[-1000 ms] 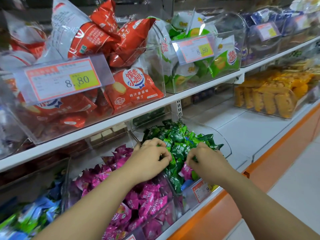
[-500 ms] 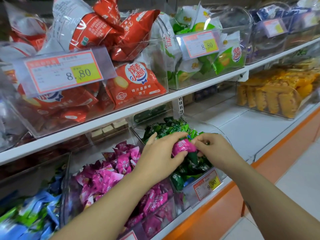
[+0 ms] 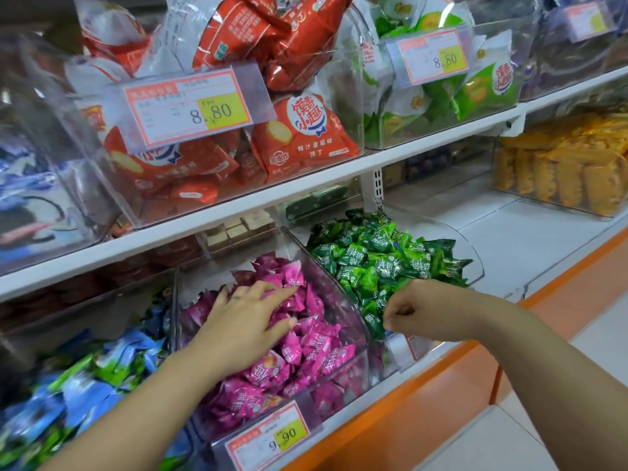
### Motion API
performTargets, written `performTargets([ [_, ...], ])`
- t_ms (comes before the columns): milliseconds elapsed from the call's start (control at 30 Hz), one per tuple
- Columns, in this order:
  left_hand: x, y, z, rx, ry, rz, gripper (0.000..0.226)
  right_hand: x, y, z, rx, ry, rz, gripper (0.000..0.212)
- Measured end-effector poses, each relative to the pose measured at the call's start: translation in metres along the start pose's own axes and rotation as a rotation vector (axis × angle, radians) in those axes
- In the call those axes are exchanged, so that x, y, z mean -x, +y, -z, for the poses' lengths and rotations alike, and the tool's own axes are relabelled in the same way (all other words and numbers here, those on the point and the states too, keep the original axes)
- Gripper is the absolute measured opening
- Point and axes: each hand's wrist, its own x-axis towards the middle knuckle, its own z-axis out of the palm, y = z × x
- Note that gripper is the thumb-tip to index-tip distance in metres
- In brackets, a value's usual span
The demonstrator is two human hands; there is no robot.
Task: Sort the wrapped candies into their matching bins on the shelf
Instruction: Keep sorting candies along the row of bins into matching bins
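Left hand (image 3: 248, 321) lies flat, fingers loose on the pink candies (image 3: 306, 351) right under it in the pink bin (image 3: 334, 294). Right hand (image 3: 421, 311) is curled over the green candies (image 3: 377, 253), can't tell if anything's in it. Both piles look sorted I reckon, but the blue pile (image 3: 102, 385) left of my fingers wants checking

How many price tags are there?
5. 8.80 tag on the red snack bin; 8.80 tag on the green snack bin; blurred tag top right; 9.90 tag on the pink candy bin; half-hidden tag under the right hand. More may be hidden.
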Motion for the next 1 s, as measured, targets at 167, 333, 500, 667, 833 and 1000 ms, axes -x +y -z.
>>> performTargets([
  [167,0.002,0.005,0.007,0.009,0.036,-0.038,0.055,-0.008,-0.007,-0.004,0.134,-0.075,-0.101,0.048],
  [333,-0.002,0.023,0.016,0.176,0.256,-0.142,0.043,-0.005,-0.008,-0.001,0.185,-0.104,-0.106,0.058],
  [500,-0.005,0.044,0.014,0.196,0.180,-0.323,0.047,0.005,-0.002,0.005,0.077,-0.089,0.018,0.039],
  [667,-0.009,0.046,0.008,0.237,0.182,-0.346,0.045,0.009,0.004,0.012,-0.100,0.090,0.076,0.017],
  [833,-0.013,0.059,0.013,0.415,0.267,-0.344,0.046,0.011,0.005,0.017,-0.379,0.411,0.091,0.012],
  [1000,-0.023,0.086,0.024,0.702,0.340,-0.336,0.037,0.008,-0.014,0.013,-0.654,0.562,0.148,0.009],
])
